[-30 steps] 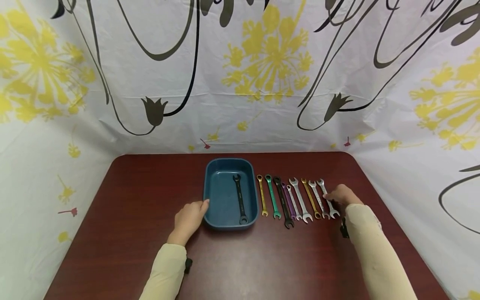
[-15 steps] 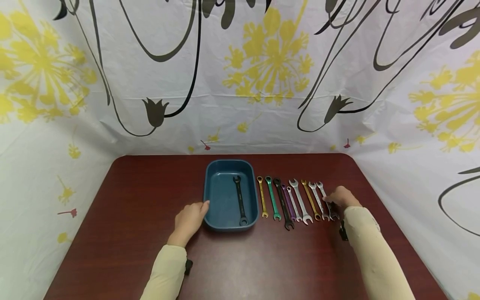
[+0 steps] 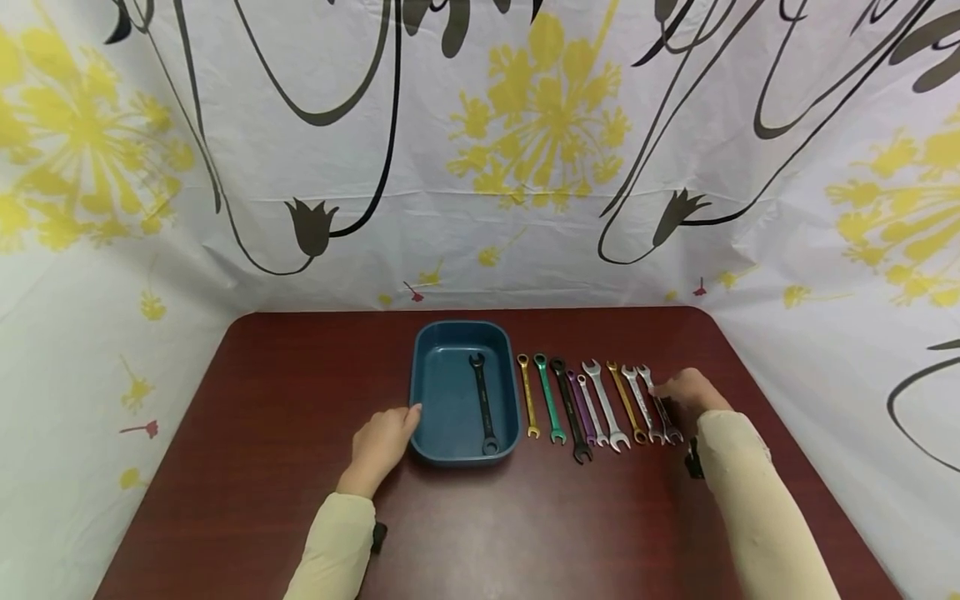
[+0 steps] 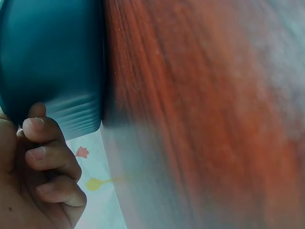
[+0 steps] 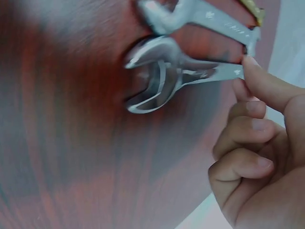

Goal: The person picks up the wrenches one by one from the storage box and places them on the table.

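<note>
A blue tray (image 3: 430, 392) sits mid-table with one black wrench (image 3: 483, 404) inside. My left hand (image 3: 384, 440) is at its near left corner, thumb at the rim and curled fingers (image 4: 45, 143) against the outer wall of the tray (image 4: 47, 57). Right of the tray lies a row of several wrenches, among them yellow (image 3: 528, 396), green (image 3: 548, 400) and black (image 3: 569, 407). My right hand (image 3: 686, 390) is at the right end of the row. Its index fingertip (image 5: 248, 64) pinches the shank of the last silver wrench (image 5: 162, 78), whose head (image 3: 672, 435) shows below the hand.
The dark red table (image 3: 300, 375) is ringed by a white flowered curtain (image 3: 480, 167) at the back and both sides. A neighbouring silver wrench (image 5: 209, 19) lies close beside the held one. A dark strap (image 3: 694, 460) shows at my right wrist.
My right hand has shifted slightly along the rightmost silver wrench and closed its fingertips on the shank. My left hand and the tray have stayed put.
</note>
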Motion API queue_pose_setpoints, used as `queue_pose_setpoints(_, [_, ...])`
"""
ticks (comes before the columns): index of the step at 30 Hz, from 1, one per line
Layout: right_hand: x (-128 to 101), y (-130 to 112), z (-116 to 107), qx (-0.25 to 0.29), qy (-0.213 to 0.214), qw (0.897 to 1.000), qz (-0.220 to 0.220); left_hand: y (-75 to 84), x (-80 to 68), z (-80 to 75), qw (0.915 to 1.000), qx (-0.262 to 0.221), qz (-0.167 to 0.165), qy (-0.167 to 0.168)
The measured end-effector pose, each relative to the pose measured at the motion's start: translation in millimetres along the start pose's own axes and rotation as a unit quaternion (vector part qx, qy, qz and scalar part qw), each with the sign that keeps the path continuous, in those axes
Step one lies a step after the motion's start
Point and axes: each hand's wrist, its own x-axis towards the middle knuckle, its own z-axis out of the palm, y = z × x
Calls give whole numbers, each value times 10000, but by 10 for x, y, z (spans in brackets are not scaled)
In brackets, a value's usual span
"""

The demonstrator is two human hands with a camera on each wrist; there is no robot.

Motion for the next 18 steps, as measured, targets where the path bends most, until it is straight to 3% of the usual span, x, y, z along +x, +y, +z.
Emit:
queue_pose_setpoints(6, [21,-118,-46,661,308,9970,-270,6,0,3,10000,9,13,39])
queue_pose_setpoints(14, [-7,-464,36,1710,247,9845,-288,8,-2,4,9999,-11,78,63])
queue_pose_setpoints(18, [-4,-667,102,1909,185,9809,-314,-3,-3,9,10000,10,41,37])
